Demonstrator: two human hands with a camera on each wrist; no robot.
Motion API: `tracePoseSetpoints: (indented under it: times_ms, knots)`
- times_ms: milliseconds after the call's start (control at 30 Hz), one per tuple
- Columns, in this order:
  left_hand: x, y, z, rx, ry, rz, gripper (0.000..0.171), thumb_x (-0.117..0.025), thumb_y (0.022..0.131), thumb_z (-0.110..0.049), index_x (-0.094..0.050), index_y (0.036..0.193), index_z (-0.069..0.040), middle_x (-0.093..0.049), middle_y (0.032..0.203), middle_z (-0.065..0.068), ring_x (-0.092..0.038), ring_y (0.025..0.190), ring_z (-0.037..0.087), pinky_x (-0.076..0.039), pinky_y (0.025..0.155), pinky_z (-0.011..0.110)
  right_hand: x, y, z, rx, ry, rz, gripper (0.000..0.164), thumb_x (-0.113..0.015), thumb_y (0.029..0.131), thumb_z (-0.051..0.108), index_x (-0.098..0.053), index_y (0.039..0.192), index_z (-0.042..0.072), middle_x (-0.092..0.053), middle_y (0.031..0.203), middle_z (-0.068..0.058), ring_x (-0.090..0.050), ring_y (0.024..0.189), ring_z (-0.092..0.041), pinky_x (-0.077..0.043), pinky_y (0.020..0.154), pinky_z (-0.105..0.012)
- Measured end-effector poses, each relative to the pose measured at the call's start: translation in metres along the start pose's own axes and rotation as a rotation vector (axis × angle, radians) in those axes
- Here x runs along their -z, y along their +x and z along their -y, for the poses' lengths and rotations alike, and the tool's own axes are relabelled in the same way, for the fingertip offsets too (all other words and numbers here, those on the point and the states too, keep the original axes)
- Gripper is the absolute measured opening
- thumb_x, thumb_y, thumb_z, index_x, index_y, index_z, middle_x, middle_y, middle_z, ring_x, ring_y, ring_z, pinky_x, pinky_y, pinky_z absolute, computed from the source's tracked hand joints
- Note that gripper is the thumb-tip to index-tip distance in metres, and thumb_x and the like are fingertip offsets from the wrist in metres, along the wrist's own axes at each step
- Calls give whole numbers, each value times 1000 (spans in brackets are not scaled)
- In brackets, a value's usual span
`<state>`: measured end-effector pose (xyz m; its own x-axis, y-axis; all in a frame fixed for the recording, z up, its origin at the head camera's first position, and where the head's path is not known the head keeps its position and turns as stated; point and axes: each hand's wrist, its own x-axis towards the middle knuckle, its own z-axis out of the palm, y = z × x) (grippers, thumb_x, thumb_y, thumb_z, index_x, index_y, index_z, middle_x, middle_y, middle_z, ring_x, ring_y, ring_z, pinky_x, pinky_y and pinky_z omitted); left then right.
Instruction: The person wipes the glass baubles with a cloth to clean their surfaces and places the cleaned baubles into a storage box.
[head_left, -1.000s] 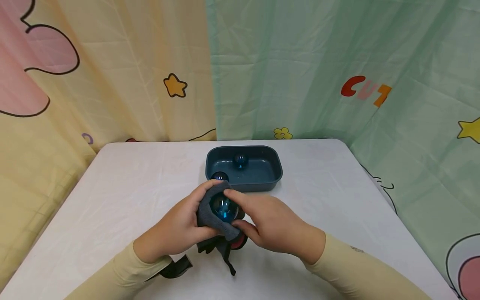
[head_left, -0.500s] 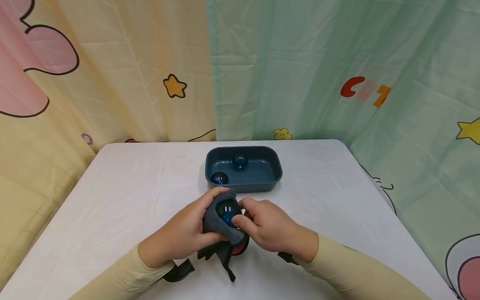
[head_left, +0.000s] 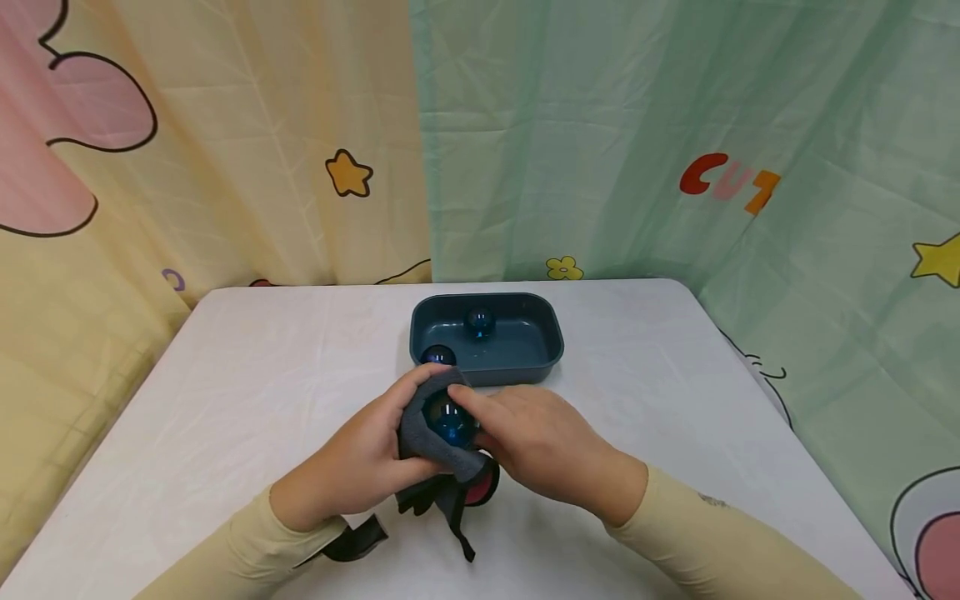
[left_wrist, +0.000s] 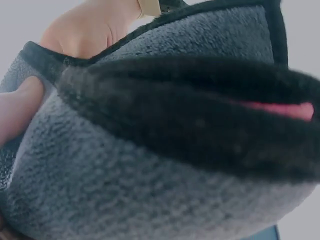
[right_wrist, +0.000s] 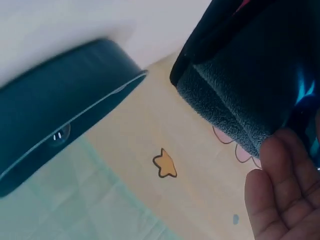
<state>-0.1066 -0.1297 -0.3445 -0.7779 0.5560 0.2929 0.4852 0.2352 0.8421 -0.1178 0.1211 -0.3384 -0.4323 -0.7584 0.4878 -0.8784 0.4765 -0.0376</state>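
A shiny clear blue ball [head_left: 452,423] sits cupped in a grey fleecy cloth [head_left: 411,432] with black edging. In the head view my left hand [head_left: 363,450] grips the cloth from the left, wrapped partly round the ball. My right hand [head_left: 543,437] holds the ball from the right, one digit over its top and other fingers at its lower side. Dark folds and a red patch of the cloth hang below. Close up in the left wrist view, the cloth [left_wrist: 130,185] hides the ball. The right wrist view has right-hand fingers [right_wrist: 282,172] beside the cloth.
Just beyond the hands, a dark teal rectangular tub [head_left: 517,375] stands on the white-covered table [head_left: 300,350]. Inside it lie one blue ball [head_left: 480,322] towards the back and another [head_left: 438,356] at the front left. Printed curtains [head_left: 562,125] rise behind the table.
The right hand shifts its fingers on the ball: drawn back to the right half a second ago, now reaching over its top again. The cloth dips slightly, then rises back left.
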Motion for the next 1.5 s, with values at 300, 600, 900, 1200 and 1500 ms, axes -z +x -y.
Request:
tracePoseSetpoints:
  times_ms: [300, 600, 900, 1200, 1500]
  knots:
    - [-5, -2, 0, 58, 140, 31, 91, -88, 88, -17, -34, 160, -21, -60, 143, 1, -63, 122, 14, -53, 106, 31, -5, -2, -1, -366, 474, 245, 34, -64, 107, 31, -62, 122, 1, -71, 78, 3, -58, 66, 0, -49, 60, -21]
    - [-2, -1, 3, -4, 68, -13, 91, -88, 87, -15, -34, 160, -22, -59, 147, 3, -63, 128, 17, -52, 108, 27, 0, 1, -1, -180, 228, 143, 55, -74, 100, 32, -53, 144, 6, -76, 116, -1, -74, 98, -10, -61, 87, -30]
    - [-2, 1, -1, 11, 29, 8, 88, -86, 89, -16, -35, 159, -24, -57, 149, 4, -62, 129, 18, -52, 108, 26, 4, 2, -1, -81, 41, 114, 58, -81, 95, 24, -55, 142, 5, -78, 103, -1, -74, 89, -11, -61, 84, -28]
    - [-7, 1, 2, 85, 143, 35, 92, -89, 87, -18, -34, 160, -21, -61, 142, 1, -63, 123, 14, -52, 108, 33, -8, -2, -1, -456, 520, 235, 25, -60, 108, 32, -64, 102, 7, -59, 69, 6, -52, 61, -1, -44, 56, -22]
    - [1, 3, 2, 26, 31, 0, 92, -88, 87, -14, -34, 161, -20, -57, 151, 5, -64, 127, 18, -54, 105, 27, 2, 0, 1, -171, 191, 137, 65, -77, 98, 25, -46, 152, 6, -76, 117, -1, -73, 99, -12, -61, 88, -30]
